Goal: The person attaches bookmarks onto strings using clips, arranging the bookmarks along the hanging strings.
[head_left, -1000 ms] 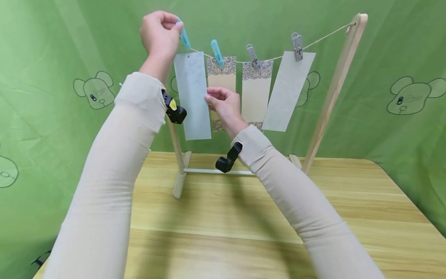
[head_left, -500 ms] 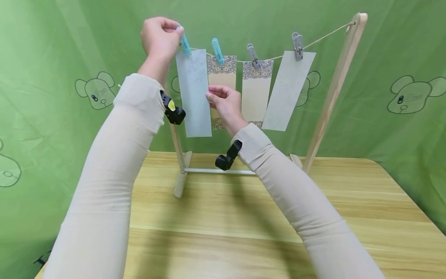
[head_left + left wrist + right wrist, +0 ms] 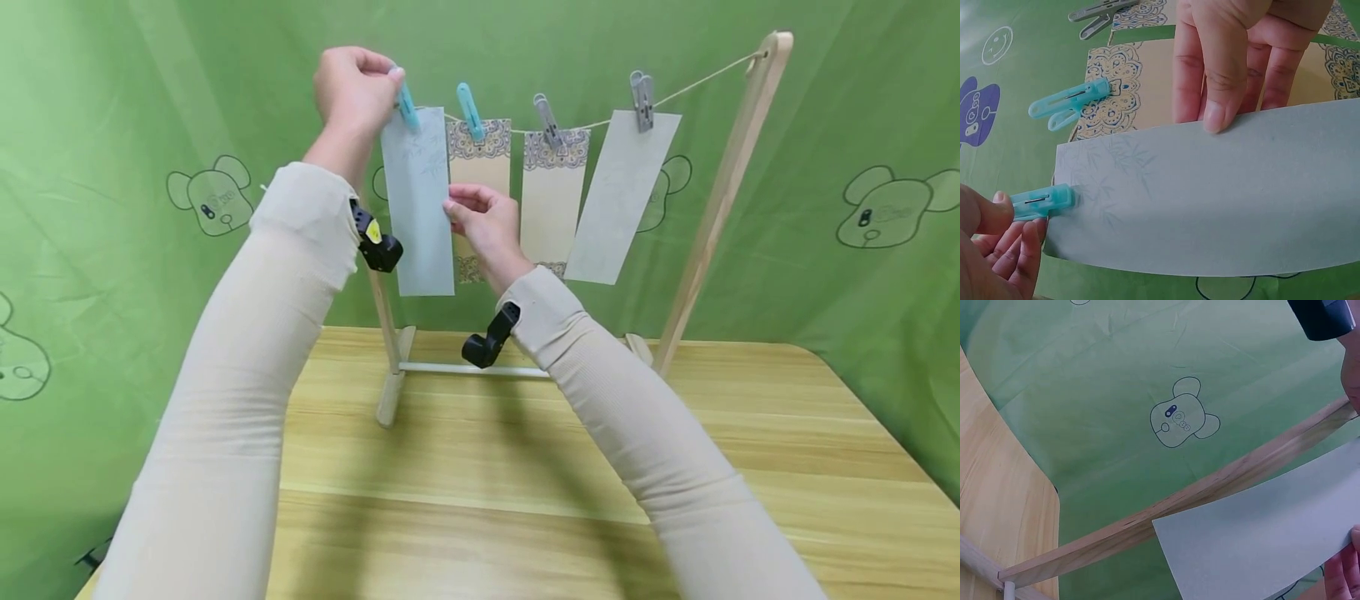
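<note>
My left hand (image 3: 356, 92) pinches the handle end of a light-blue clothespin (image 3: 408, 108) at the upper left of the head view. In the left wrist view, the front of this clothespin (image 3: 1054, 199) lies over the top end of a pale blue paper card (image 3: 1210, 206) with a faint bamboo-leaf print. My right hand (image 3: 486, 225) holds the card's right edge between thumb and fingers, about halfway down. The card (image 3: 420, 217) hangs upright in front of the cord (image 3: 600, 124), which passes behind its top. In the right wrist view, only the card's lower part (image 3: 1260, 531) shows.
Two patterned beige cards hang to the right, one from a light-blue clothespin (image 3: 470, 112), one from a grey clothespin (image 3: 547, 121). Another grey clothespin (image 3: 642, 102) holds a tilted pale card (image 3: 622, 200). The wooden stand's right post (image 3: 720, 200) rises from the wooden table (image 3: 480, 467).
My left hand has moved down and slightly right, bringing the clothespin over the card's top edge, where a small hole showed before. My right hand keeps its hold, with the card slightly higher.
</note>
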Demonstrator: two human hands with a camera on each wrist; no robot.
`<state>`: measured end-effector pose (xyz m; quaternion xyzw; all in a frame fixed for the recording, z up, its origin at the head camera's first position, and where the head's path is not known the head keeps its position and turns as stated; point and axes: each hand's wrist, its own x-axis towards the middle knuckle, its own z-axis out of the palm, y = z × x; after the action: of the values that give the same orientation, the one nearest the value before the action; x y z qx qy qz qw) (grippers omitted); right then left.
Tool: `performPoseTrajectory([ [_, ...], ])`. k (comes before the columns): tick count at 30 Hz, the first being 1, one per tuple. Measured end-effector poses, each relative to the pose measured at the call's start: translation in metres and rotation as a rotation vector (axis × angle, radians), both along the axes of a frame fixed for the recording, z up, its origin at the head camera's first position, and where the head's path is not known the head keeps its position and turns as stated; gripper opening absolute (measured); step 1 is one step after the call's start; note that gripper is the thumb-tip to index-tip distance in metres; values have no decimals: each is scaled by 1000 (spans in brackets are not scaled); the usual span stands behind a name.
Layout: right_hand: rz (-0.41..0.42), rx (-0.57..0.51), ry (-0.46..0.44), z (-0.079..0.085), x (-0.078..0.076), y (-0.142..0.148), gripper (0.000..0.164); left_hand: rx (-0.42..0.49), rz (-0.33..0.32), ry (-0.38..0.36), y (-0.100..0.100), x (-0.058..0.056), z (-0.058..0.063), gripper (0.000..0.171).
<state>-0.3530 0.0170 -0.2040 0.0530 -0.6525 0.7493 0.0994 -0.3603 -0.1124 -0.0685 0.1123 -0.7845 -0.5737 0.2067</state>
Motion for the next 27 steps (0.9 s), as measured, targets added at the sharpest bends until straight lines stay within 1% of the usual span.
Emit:
performPoseTrajectory([
  [8,13,-4,-2,2,1,-1,23,20,-30,-36,-3,0,4,19],
  [15,13,-9,-7,1,0,-1,22,20,-50,-52,-4,1,3,24],
  [21,40,7,-5,2,0,1,22,72,-101,-36,-7,5,2,30],
  [24,65,21,7,1,0,4,22,69,-120,-16,-9,10,-1,31],
  [27,90,42,12,-1,1,13,24,48,-135,7,-10,14,-5,31],
])
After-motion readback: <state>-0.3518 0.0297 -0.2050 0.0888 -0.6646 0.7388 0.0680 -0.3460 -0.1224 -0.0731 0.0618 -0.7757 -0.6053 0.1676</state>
